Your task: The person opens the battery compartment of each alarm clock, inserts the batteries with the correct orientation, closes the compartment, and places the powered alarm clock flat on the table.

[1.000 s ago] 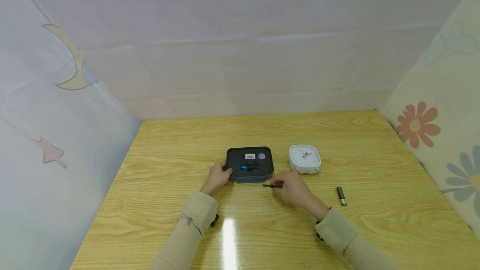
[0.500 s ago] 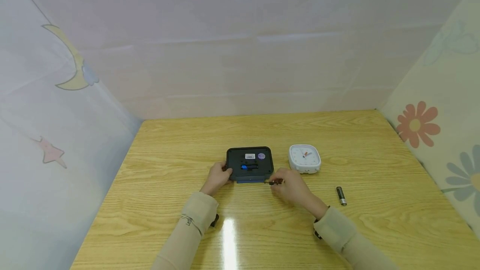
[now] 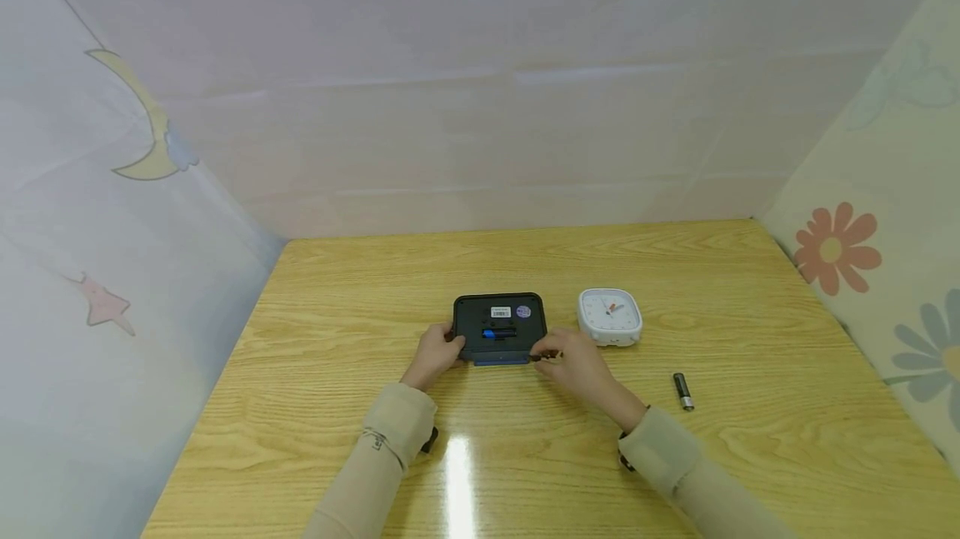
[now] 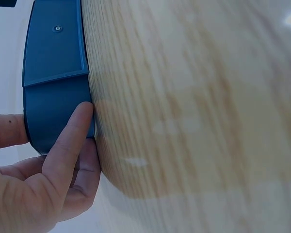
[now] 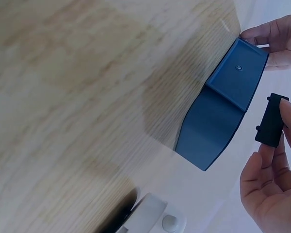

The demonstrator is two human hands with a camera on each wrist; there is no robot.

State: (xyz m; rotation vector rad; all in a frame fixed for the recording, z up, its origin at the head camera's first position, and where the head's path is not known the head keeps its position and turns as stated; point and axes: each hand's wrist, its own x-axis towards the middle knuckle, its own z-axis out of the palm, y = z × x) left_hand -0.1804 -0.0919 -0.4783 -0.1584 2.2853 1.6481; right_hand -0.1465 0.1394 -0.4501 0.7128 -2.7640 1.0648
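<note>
A dark rectangular device [image 3: 474, 311] lies back side up on the table, with a label and a round purple sticker. In a slot in its back sits a blue and black battery [image 3: 491, 333]. My left hand [image 3: 435, 356] grips the device's left end; in the left wrist view, the fingers of this hand [image 4: 43, 179] press its front side and the thumb lies over its back. By the near right corner, my right hand [image 3: 579, 366] pinches a small black battery cover [image 5: 270, 121] with little tabs. The right wrist view shows this cover held apart from the device.
To the right of the device stands a white alarm clock [image 3: 610, 312] with rounded corners. A loose battery [image 3: 682, 391] lies farther right on the wooden table [image 3: 337, 439]. Patterned cloth walls [image 3: 487, 147] rise behind the table and at both sides.
My right hand has moved slightly left and away from me with the battery cover, closer to the device's near right corner. The left hand and the device have stayed in place.
</note>
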